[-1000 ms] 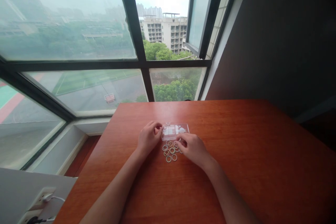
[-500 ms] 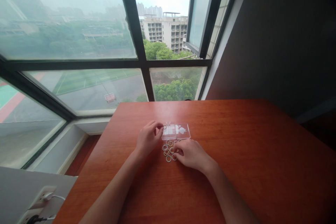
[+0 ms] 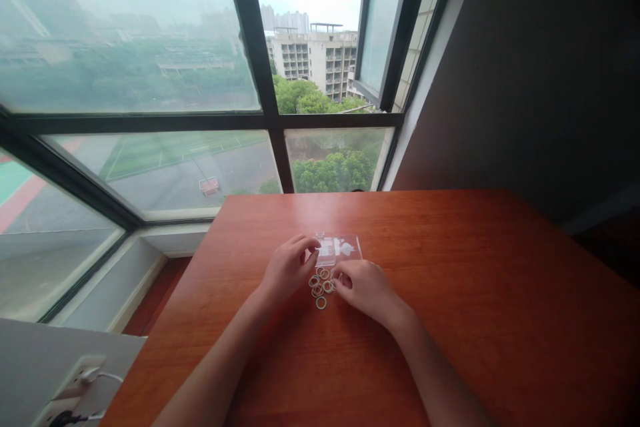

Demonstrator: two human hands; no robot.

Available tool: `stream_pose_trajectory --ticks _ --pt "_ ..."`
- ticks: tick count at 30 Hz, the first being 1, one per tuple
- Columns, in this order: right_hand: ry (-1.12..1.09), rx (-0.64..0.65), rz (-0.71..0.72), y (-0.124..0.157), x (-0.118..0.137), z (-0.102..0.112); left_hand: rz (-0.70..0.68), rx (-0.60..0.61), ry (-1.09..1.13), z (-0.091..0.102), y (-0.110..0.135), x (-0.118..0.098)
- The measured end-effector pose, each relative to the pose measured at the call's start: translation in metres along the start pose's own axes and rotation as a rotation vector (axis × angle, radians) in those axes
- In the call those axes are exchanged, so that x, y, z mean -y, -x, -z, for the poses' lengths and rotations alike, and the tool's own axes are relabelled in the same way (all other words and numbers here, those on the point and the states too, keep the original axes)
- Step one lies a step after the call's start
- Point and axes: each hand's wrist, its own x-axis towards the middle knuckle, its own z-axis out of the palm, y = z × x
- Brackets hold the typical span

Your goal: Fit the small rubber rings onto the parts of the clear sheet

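Observation:
A small clear plastic case (image 3: pixel 341 249) lies on the reddish wooden table (image 3: pixel 450 293). Several small metal rings (image 3: pixel 320 288) lie in a loose pile just in front of it. My left hand (image 3: pixel 287 268) rests at the case's left edge, its fingertips pinched on that edge. My right hand (image 3: pixel 364 287) lies on the right side of the ring pile with its fingers curled down onto the rings. What those fingers hold is hidden.
A big window (image 3: pixel 150 80) with dark frames runs along the table's far and left sides. A dark wall (image 3: pixel 540 80) stands on the right. At the bottom left a white power strip (image 3: pixel 75 387) with a cable sits on a ledge.
My right hand has slid left from beside the case down onto the ring pile. My left hand has shifted slightly right along the case's edge. The case has barely moved.

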Motion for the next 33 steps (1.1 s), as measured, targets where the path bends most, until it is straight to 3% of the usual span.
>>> stream_pose_trajectory --ticks 5,13,20,26,33 --pt "0.006 -0.205 -0.07 -0.004 -0.005 -0.001 -0.029 0.081 0.071 -0.004 0.002 -0.011" --pt "-0.043 -0.313 -0.036 -0.003 -0.007 -0.005 -0.034 0.138 0.14 -0.01 0.005 -0.02" --pt "-0.015 -0.298 -0.015 -0.004 -0.007 -0.008 -0.016 0.08 0.071 -0.012 0.003 -0.012" --pt "0.037 -0.202 -0.009 -0.004 -0.003 -0.011 0.115 -0.148 -0.134 -0.009 -0.003 0.01" --pt "0.037 -0.103 0.034 -0.003 0.003 -0.013 0.142 -0.175 -0.153 -0.005 -0.004 0.025"
